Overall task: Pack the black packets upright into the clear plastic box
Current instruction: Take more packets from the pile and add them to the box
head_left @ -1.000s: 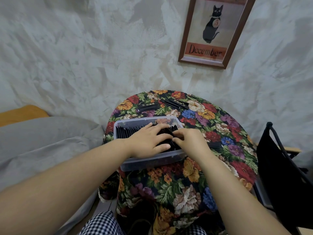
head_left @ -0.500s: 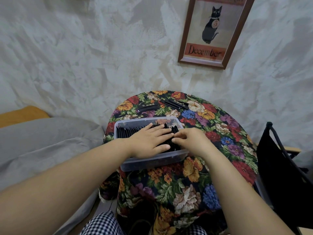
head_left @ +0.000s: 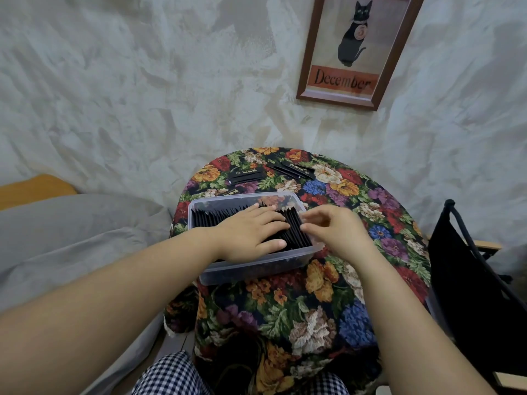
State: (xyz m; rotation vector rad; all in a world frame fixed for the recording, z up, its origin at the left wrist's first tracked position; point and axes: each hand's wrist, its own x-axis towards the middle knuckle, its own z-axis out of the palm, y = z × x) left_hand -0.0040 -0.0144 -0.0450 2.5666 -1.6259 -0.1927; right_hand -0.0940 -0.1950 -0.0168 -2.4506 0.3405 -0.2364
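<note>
**Left hand flat on the packets in the box**

Your left hand (head_left: 251,232) lies flat with straight fingers on the row of packets (head_left: 209,219), which stand on edge in the box (head_left: 256,270). The box sits on the left side of the table (head_left: 313,309). Your right hand (head_left: 338,232) is at the box's right end, fingers loosely curled beside the last packets; whether it pinches one cannot be told. Loose packets (head_left: 293,169) lie flat on the table behind the box.

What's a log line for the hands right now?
left hand: flat on upright black packets | right hand: at right end of box, grip unclear | loose packets: behind box
</note>
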